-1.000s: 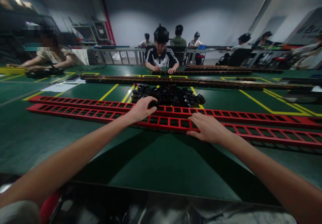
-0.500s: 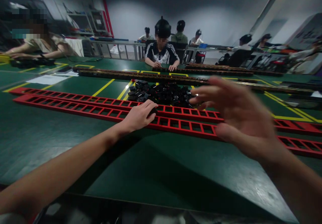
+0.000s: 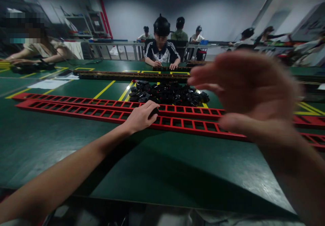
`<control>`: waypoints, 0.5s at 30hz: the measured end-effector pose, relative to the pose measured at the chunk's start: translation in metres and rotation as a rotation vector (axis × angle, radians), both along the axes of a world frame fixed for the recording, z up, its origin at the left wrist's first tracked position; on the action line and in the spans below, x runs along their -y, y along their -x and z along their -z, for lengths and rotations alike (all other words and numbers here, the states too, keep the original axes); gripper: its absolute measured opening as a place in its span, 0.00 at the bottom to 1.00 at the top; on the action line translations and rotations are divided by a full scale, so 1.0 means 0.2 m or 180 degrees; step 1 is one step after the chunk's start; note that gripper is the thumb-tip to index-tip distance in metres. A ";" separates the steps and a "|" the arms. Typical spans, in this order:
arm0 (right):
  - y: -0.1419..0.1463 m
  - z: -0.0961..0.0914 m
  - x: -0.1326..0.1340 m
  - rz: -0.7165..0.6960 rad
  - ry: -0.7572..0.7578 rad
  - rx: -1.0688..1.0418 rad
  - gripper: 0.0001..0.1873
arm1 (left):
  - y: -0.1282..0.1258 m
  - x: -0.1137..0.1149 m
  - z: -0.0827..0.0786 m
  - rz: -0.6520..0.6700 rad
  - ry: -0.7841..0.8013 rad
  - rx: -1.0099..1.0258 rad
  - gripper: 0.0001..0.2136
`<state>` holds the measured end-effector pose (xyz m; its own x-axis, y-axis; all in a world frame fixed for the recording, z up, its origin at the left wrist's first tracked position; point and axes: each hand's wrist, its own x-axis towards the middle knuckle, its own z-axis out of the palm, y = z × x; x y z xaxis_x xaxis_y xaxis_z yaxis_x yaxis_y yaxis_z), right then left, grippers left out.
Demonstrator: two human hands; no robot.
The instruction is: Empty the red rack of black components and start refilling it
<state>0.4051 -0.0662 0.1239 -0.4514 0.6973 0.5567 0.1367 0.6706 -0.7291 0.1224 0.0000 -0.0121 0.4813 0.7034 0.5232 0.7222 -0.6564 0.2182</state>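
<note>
My left hand [image 3: 142, 117] is closed around a small black part [image 3: 153, 113] at the red slotted rails, its fingers partly hiding the part. Two long red rails [image 3: 188, 127], divided into rows of rectangular openings, lie side by side across the green table. Just behind them is a heap of black parts [image 3: 167, 93], glossy and jumbled together. Raised in the air at the right, close to the camera, my right hand [image 3: 251, 87] is open and blurred, with fingers and thumb apart and nothing seen between them. It covers part of the rails.
Long dark rails [image 3: 122, 76] lie across the table beyond the heap. White paper [image 3: 48, 83] rests at the left among yellow tape lines. Across the table sits a co-worker [image 3: 162, 51] with both hands on a dark rail; another person [image 3: 43, 49] works at the left.
My right hand has moved up and to the right, nearer the camera, staying open. My left hand keeps its place on the black part.
</note>
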 end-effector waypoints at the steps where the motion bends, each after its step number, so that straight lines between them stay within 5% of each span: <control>1: 0.01 0.08 -0.05 -0.0279 -0.0136 0.0108 0.35 | 0.00 0.00 0.00 0.0007 0.0013 -0.0037 0.15; 7: -0.08 0.57 -0.38 0.0404 -0.0212 0.2169 0.28 | 0.00 0.01 0.00 0.0022 0.0084 -0.0242 0.15; 10: -0.11 0.64 -0.40 0.0319 -0.0503 0.2420 0.25 | -0.01 0.00 0.01 0.0037 0.0132 -0.0352 0.16; 15: -0.11 0.63 -0.37 0.0287 -0.0793 0.2523 0.17 | -0.01 0.00 0.02 0.0196 -0.0009 -0.0325 0.15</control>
<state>0.4266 0.0083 -0.0016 -0.7228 0.6479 0.2403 0.6075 0.7615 -0.2260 0.1248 0.0009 -0.0151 0.5744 0.6695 0.4710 0.6988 -0.7007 0.1437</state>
